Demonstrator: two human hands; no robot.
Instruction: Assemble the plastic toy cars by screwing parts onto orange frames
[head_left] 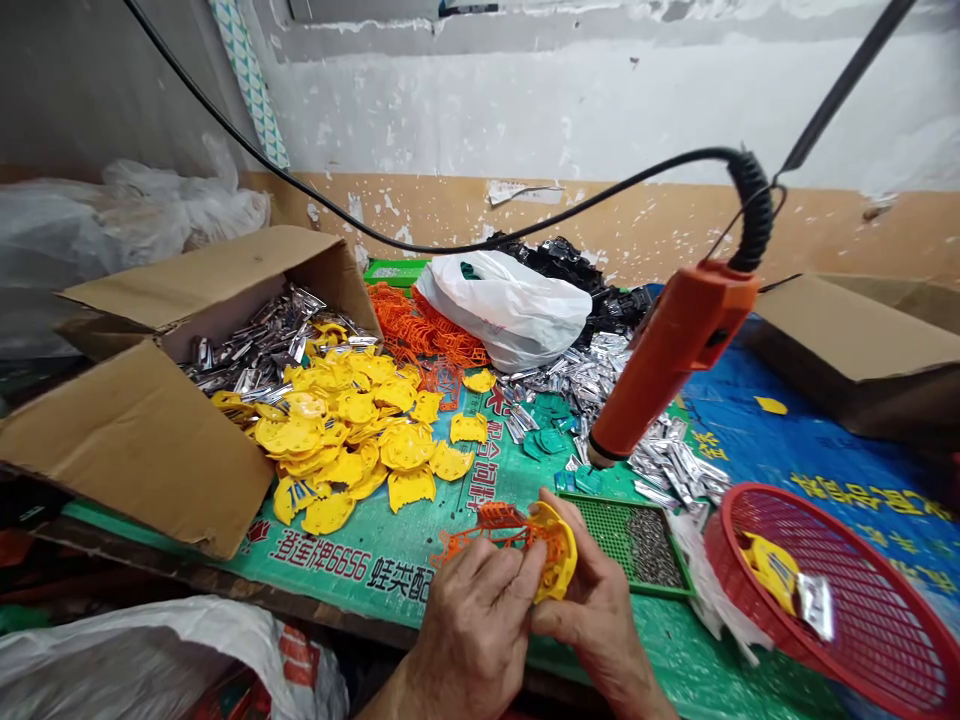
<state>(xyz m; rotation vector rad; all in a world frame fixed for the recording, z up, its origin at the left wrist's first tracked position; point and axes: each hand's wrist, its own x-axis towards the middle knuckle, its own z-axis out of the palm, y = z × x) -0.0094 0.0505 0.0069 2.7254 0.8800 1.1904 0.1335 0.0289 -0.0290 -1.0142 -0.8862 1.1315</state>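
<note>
Hands low over the bench edge, head view. Left hand (471,632) clenched on an orange plastic lattice (499,530); right hand (592,610) grasping a yellow plastic part (556,552), which sits against the lattice, held up off the mat. Close two-handed grip keeps both parts steady. Orange electric screwdriver (675,350) hangs on a coiled cord just above, its bit near the green tray (611,535) of small dark fasteners. Red round basket (780,490) to the right. Left: cardboard box (142,450), heaped yellow parts (337,430). Green printed mat (337,570) on the bench; peeling painted wall (600,100) behind.
</note>
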